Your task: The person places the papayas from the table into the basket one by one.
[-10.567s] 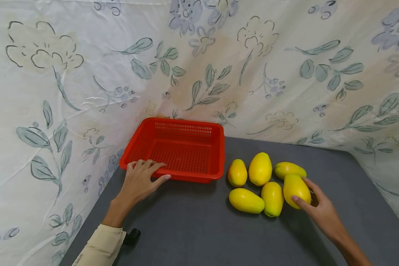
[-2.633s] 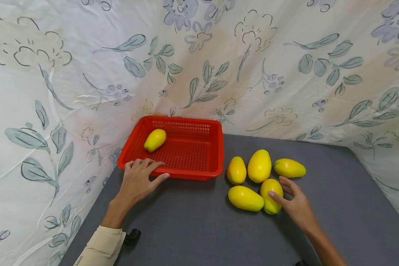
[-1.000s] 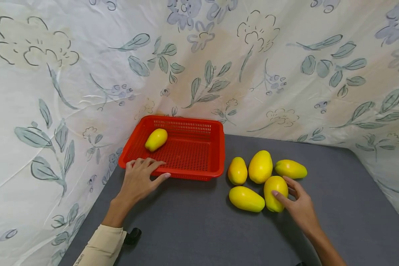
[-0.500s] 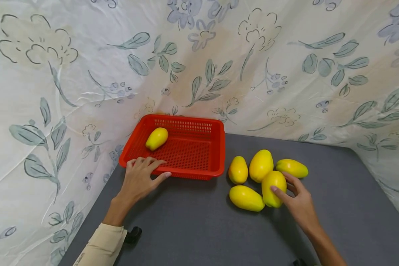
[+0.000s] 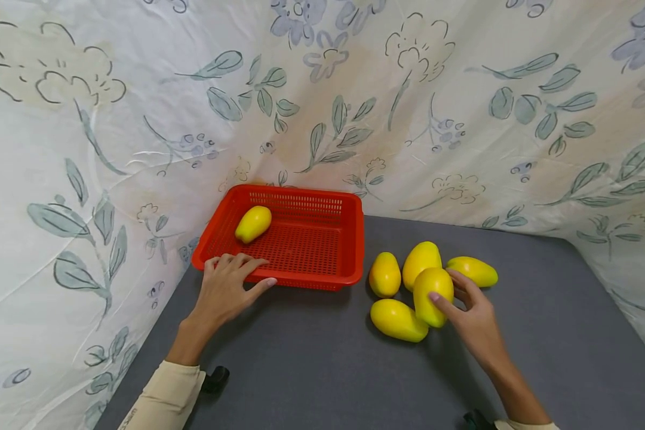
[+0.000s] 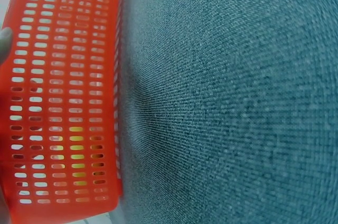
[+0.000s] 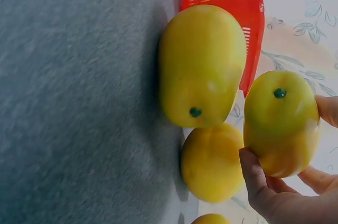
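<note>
A smooth yellow oval fruit w/ a small green stem spot (image 5: 432, 283) is held up off the grey cloth-textured bench (image 5: 328, 364) by the R grip (image 5: 470, 307); the thumb & fingers are spread only to the fruit's width, thumb on its near side, fingers round its R/far side. Contact w/ neighbouring fruit can't be told.

The relation that counts: the red rectangular perforated plastic basket (image 5: 317, 279) lies L & a bit far of the held fruit, well apart. Btwn them on the bench sit a small orange-yellow oval fruit (image 5: 385, 275) and, nearer, a long yellow fruit w/ a greenish tip (image 5: 399, 321), so a straight line to the basket is crossed by both. Long axis of held fruit is set approx. near-far, i.e. across that line; exact tilt unclear.

R grip is nearer the loose fruit; the basket is attended by the L grip (image 5: 228, 289), fingers bent over the near rim's L end, thumb nr side, firmness unclear. One yellow fruit (image 5: 253, 224) is seen in the basket, far-L; its R half is bare.
</note>
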Demonstrator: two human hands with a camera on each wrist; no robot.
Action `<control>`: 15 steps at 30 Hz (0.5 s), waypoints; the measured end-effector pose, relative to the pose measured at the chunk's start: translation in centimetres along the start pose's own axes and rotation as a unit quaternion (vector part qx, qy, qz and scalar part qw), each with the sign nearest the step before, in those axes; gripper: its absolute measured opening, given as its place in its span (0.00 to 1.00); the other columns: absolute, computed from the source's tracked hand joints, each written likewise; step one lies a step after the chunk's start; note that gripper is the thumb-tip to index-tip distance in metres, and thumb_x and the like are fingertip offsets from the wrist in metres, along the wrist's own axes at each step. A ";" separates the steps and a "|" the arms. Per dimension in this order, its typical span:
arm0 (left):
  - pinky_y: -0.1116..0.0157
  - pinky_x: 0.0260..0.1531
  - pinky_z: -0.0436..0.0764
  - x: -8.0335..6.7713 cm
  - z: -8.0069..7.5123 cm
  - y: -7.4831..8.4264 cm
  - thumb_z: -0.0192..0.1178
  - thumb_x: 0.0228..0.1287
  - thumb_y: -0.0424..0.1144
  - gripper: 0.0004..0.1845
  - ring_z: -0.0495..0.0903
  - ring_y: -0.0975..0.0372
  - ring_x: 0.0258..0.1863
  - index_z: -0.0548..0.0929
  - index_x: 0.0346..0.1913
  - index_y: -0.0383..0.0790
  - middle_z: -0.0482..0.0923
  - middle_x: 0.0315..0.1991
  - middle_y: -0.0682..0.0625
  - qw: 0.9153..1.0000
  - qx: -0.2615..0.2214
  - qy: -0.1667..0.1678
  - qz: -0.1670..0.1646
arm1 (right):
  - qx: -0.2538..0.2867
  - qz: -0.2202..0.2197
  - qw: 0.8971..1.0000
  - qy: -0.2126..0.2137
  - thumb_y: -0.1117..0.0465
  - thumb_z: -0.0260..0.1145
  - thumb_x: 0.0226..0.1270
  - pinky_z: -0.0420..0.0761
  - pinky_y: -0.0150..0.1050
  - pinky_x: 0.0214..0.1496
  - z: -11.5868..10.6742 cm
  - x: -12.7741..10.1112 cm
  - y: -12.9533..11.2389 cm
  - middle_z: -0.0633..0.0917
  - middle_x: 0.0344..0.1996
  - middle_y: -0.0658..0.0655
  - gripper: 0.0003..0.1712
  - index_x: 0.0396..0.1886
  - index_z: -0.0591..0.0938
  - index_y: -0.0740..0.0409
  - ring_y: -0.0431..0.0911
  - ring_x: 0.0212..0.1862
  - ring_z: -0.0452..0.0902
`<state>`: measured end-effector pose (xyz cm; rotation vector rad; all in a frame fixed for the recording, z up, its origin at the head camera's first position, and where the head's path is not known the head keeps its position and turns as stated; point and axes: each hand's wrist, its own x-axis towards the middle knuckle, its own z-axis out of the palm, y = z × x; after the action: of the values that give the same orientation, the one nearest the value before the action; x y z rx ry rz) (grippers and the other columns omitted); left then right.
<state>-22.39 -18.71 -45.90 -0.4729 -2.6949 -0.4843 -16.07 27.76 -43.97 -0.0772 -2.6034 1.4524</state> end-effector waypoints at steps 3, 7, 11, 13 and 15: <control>0.38 0.61 0.64 0.0 0.0 0.0 0.65 0.66 0.65 0.31 0.76 0.45 0.57 0.87 0.63 0.51 0.83 0.58 0.45 1.000 0.000 -0.001 0.000 | 0.004 -0.011 1.000 0.001 0.45 0.69 0.77 0.72 0.20 0.54 0.3 0.1 -0.4 0.70 0.77 0.57 0.43 0.84 0.64 0.51 0.47 0.69 0.70; 0.38 0.61 0.64 0.1 0.1 -0.1 0.65 0.66 0.65 0.30 0.76 0.45 0.56 0.87 0.63 0.50 0.83 0.57 0.44 1.000 0.001 0.001 0.002 | 0.008 -0.023 1.000 0.002 0.47 0.69 0.77 0.72 0.20 0.55 0.8 0.2 -0.7 0.71 0.76 0.57 0.42 0.83 0.64 0.52 0.42 0.67 0.71; 0.38 0.60 0.64 0.1 0.1 -0.1 0.65 0.66 0.65 0.30 0.77 0.45 0.56 0.87 0.63 0.50 0.83 0.57 0.44 1.000 0.002 0.004 0.003 | 0.019 -0.021 1.000 -0.005 0.47 0.69 0.77 0.72 0.20 0.56 1.1 0.5 -1.3 0.70 0.77 0.57 0.43 0.84 0.63 0.51 0.48 0.70 0.71; 0.38 0.60 0.64 0.1 0.1 -0.1 0.65 0.66 0.65 0.30 0.77 0.45 0.56 0.87 0.63 0.51 0.83 0.57 0.45 1.000 0.002 0.004 0.003 | 0.028 -0.018 0.999 -0.011 0.46 0.69 0.77 0.71 0.20 0.57 1.3 0.6 -1.6 0.69 0.78 0.58 0.43 0.84 0.63 0.50 0.51 0.72 0.70; 0.38 0.60 0.64 0.1 0.1 -0.1 0.65 0.66 0.65 0.30 0.77 0.45 0.56 0.87 0.63 0.51 0.83 0.57 0.45 1.000 0.002 0.003 0.003 | 0.037 -0.016 0.999 -0.017 0.46 0.69 0.77 0.72 0.20 0.56 1.4 0.7 -2.0 0.69 0.78 0.58 0.43 0.84 0.63 0.49 0.53 0.73 0.69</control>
<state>-22.59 -18.76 -45.97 -0.4779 -2.6879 -0.4784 -16.93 25.58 -42.95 -0.0022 -2.5621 1.5495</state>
